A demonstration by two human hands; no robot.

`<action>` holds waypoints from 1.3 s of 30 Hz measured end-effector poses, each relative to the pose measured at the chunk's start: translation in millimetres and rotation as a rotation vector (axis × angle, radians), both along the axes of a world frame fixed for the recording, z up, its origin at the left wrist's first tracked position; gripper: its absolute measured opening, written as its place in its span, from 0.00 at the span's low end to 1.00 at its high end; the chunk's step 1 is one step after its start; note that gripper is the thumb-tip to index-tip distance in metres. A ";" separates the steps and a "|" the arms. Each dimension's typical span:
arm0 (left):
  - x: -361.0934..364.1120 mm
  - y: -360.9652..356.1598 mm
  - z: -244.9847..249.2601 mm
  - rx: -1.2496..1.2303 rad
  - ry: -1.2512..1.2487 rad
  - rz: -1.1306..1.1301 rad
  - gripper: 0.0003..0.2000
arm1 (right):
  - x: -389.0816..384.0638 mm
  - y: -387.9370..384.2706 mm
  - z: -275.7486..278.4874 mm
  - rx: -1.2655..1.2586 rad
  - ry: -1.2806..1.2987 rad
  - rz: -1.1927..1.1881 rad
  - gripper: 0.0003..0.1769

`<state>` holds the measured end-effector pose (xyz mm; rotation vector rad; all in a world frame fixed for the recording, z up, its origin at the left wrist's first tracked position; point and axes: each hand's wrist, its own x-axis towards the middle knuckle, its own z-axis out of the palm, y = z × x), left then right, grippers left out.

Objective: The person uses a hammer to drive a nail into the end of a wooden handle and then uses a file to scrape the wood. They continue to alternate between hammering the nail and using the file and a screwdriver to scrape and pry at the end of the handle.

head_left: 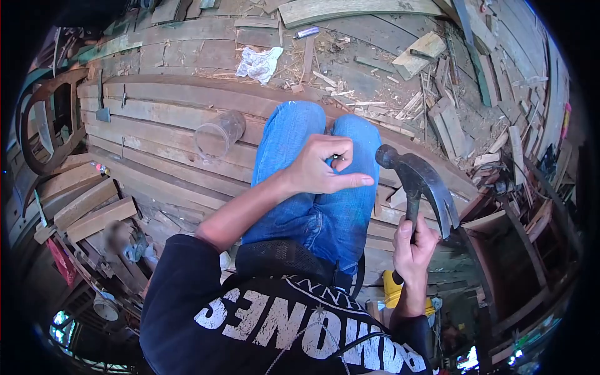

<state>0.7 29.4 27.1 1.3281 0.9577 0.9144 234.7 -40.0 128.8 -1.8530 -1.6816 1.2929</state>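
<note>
**Fig. 1.** Head view of a person seated on planks point(156, 119), with 2 knees point(325, 194) in blue jeans drawn up in front.

- **Left hand** point(315, 172): it reaches over the knees with thumb and forefinger closed in a narrow pinch on a small dark piece, apparently a nail point(336, 156). The remaining fingers stretch sideways, probably to stay clear of the pinch. The nail sits above the gap between the knees. Whether its tip touches anything cannot be told.
- **Right hand** point(412, 247): it is wrapped fully round the handle of a claw hammer point(420, 180). The grip is low on the handle, which would leave the head free to swing. The hammer head stands just beside the left fingertips but apart from them, with the claw pointing down and away.
- **Surroundings:** a clear cup point(219, 134) lies tipped on the planks near the left knee. A white rag point(259, 62) and wood scraps point(437, 112) lie well beyond the knees.
</note>
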 end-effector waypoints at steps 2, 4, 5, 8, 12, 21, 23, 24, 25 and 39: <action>1.9 3.6 7.7 0.022 0.027 0.009 0.28 | -4.6 2.2 0.7 0.010 0.052 -0.022 0.18; 6.0 3.9 10.3 0.045 0.053 0.018 0.30 | -6.6 2.2 0.2 0.021 0.051 -0.022 0.18; 9.1 2.5 9.1 0.068 0.023 0.035 0.31 | -7.1 2.5 0.0 0.031 0.051 -0.022 0.18; 17.8 -3.8 -1.1 0.145 0.014 0.101 0.30 | -7.9 5.1 0.4 0.041 0.049 -0.001 0.18; 22.5 -5.8 -7.5 0.267 0.018 0.211 0.25 | -8.6 5.7 1.7 0.035 0.100 -0.012 0.18; 24.4 -3.1 -10.3 0.285 0.004 0.172 0.15 | -20.4 21.9 29.3 -0.007 0.065 0.108 0.19; 25.0 -5.9 -7.8 0.286 -0.022 0.191 0.16 | -25.9 34.4 39.7 -0.055 -0.009 0.178 0.12; 24.6 -3.5 -8.2 0.279 -0.046 0.203 0.16 | -25.8 35.7 38.7 -0.040 -0.008 0.183 0.12; 24.3 -1.5 -7.4 0.317 -0.065 0.205 0.16 | -24.9 33.8 39.0 0.059 -0.011 0.215 0.07; 16.7 -3.9 -23.7 0.362 -0.019 0.126 0.15 | -21.5 25.9 50.6 0.109 -0.094 0.492 0.10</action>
